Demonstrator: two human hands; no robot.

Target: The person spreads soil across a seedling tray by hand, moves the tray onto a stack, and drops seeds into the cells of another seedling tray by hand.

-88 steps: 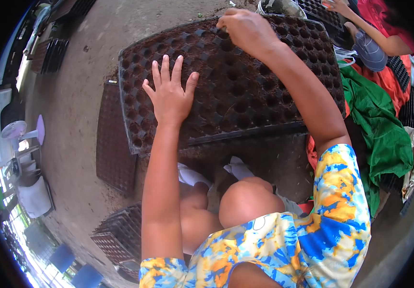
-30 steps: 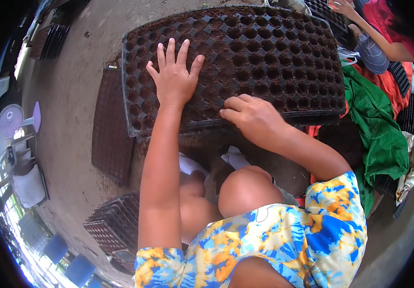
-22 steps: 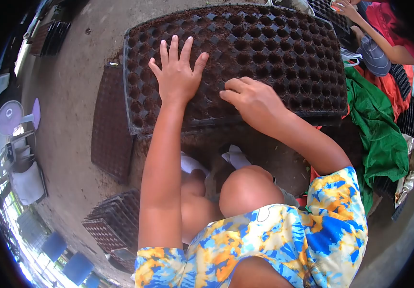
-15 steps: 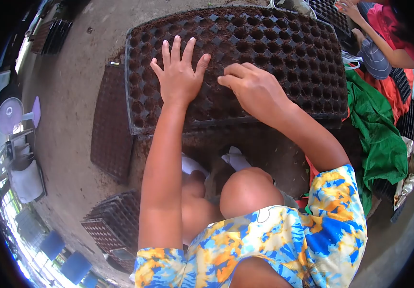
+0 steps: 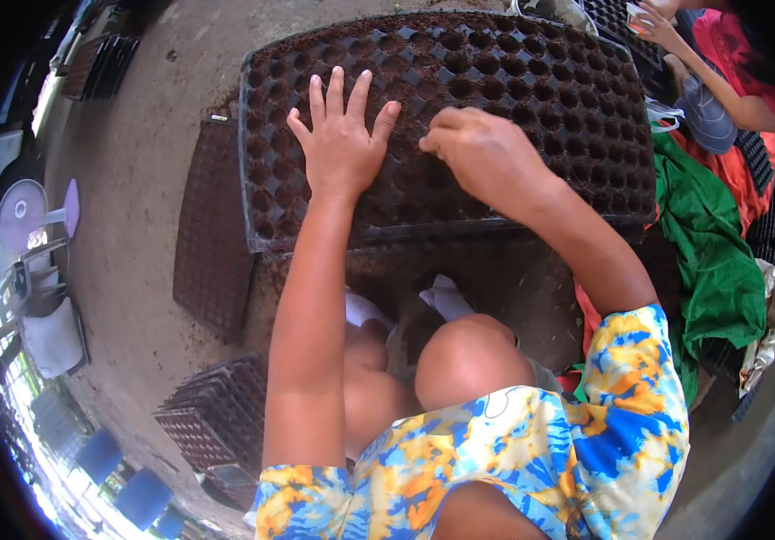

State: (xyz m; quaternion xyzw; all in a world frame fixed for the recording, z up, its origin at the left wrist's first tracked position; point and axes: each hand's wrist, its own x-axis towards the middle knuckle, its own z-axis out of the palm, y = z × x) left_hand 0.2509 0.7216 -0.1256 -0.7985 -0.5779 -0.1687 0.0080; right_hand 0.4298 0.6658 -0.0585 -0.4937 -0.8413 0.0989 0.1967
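Note:
A large black seedling tray (image 5: 576, 121) lies in front of me, with brown soil in and around its many round cells. On the tray's left half, my left hand (image 5: 342, 148) rests flat with its fingers spread, holding nothing. My right hand (image 5: 492, 160) is over the middle of the tray, to the right of the left one. Its fingers are curled and pinched together, pointing left and down close to the cells. Whatever may be between those fingertips is too small or hidden to make out.
Another soil-filled tray (image 5: 210, 234) lies on the ground at left, with a stack of trays (image 5: 216, 418) nearer me. Green cloth (image 5: 707, 243) lies at right. A co-worker in a pink top (image 5: 734, 54) sits at upper right. A fan (image 5: 23, 214) stands far left.
My right hand has shifted slightly, its fingers now more curled toward the cells. The left hand stays flat on the tray. The whole view has moved a little.

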